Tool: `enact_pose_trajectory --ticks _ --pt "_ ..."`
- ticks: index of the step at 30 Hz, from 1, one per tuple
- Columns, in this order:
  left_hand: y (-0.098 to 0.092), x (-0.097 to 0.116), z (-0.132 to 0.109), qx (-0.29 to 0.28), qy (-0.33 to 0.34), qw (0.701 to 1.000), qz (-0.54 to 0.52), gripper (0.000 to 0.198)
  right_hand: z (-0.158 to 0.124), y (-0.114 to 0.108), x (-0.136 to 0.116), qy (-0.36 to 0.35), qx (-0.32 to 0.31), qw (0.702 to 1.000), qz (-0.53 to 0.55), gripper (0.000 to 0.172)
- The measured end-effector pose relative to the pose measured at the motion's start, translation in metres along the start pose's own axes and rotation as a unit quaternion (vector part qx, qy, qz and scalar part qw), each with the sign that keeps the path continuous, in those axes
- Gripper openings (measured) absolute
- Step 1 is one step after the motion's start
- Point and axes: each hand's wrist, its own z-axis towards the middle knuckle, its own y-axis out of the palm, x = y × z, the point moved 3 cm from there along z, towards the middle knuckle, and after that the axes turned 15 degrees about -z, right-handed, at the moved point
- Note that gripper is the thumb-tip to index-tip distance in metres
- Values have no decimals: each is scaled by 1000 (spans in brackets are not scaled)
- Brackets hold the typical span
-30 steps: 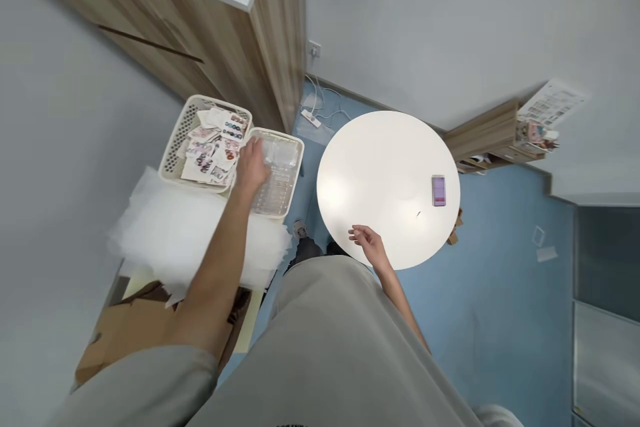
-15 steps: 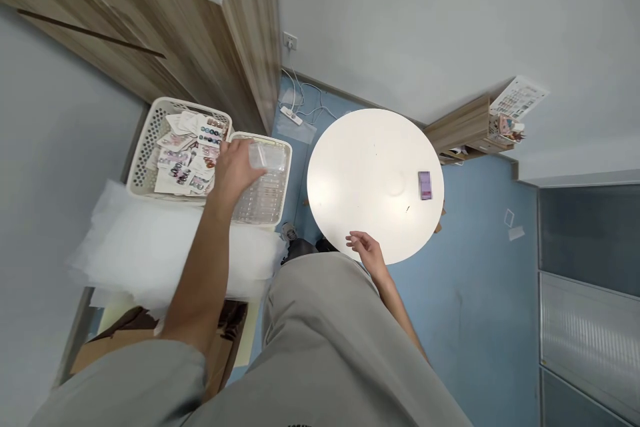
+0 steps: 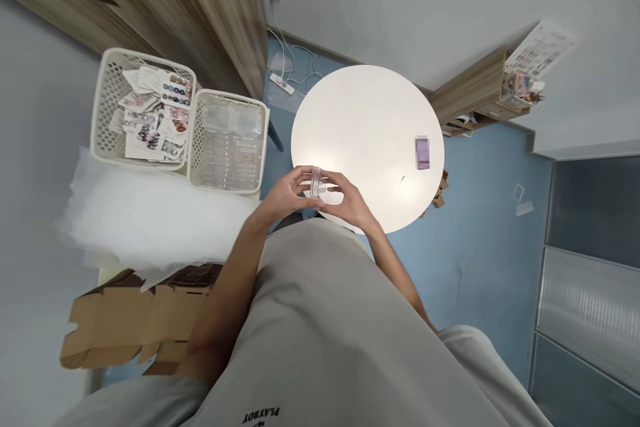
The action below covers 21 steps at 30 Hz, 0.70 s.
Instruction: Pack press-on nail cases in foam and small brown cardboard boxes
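Note:
A small clear plastic box is held up between both hands, over the near edge of the round white table. My left hand grips its left side with curled fingers and thumb. From the other side, my right hand holds it too, fingers and thumb bent around it. Whether the box is parted at its lid is too small to tell. To the left stands a white basket of similar clear boxes. Beside it, a larger perforated basket contains cards with coloured items.
A purple packet lies at the table's right side. White foam sheets sit below the baskets, above flattened cardboard boxes. A power strip with cables is on the blue floor; a wooden shelf stands by the wall.
My left hand has moved right, from the basket of clear boxes to the table edge, with a clear plastic box. My right hand has come up to it and taken hold. The view has shifted.

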Motion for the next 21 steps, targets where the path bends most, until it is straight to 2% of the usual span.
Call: enact_pose_trajectory --ticks 7,17,21 --pt "28 -2 -10 -5 -1 997 76 90 -28 -6 21 3 -24 1000 19 77" --pt "71 -8 -28 17 34 995 89 87 -58 -28 25 -24 -16 997 72 75" --pt "84 -5 -32 8 31 993 111 90 -67 -31 28 -10 -22 997 72 81"
